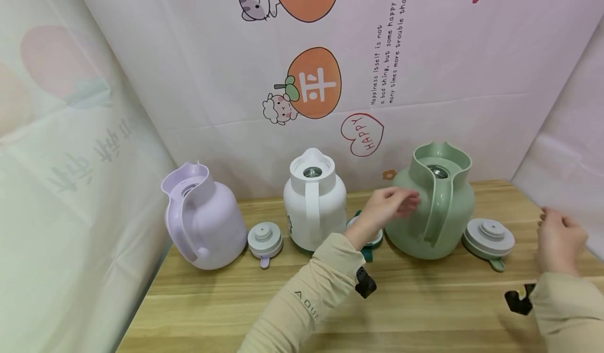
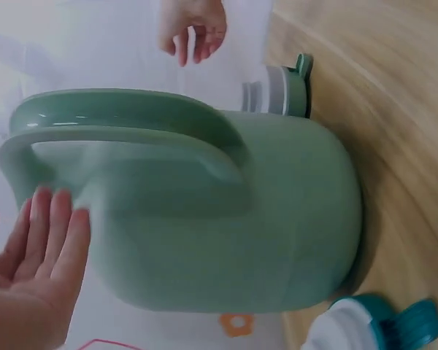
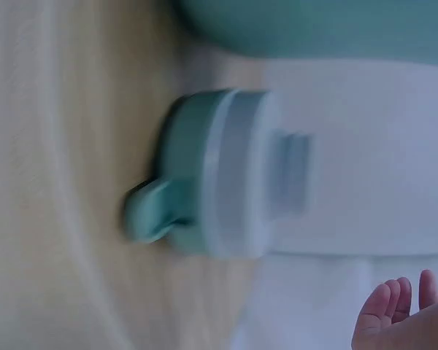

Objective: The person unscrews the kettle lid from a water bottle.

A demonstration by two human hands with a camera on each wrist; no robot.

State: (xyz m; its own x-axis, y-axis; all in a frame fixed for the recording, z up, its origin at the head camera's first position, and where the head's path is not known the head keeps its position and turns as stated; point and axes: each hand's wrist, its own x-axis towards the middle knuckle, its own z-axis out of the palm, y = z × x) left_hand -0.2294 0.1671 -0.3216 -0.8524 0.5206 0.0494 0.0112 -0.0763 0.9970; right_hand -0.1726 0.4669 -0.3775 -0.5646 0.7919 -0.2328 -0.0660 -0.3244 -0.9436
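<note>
A green insulated jug (image 1: 457, 211) stands upright and lidless, its handle facing me. At its left side is my left hand (image 1: 389, 203), holding nothing; its fingers look straight in the left wrist view, close to the jug's neck and handle. Whether they touch it, I cannot tell. Right of the jug sits its grey lid (image 1: 489, 237) with a green tab, lying inner side up. Beyond that lid, my right hand (image 1: 561, 240) hovers over the table with loosely bent fingers and nothing in them. The right wrist view shows the lid (image 3: 233, 175) blurred.
A white jug (image 1: 325, 209) and a lilac jug (image 1: 217, 222) stand lidless to the left. Between them lies a grey lid (image 1: 265, 240) with a lilac tab. My left forearm partly covers a dark green-edged lid (image 1: 375, 239). Printed cloth (image 1: 212, 106) hangs behind the wooden table (image 1: 198, 311).
</note>
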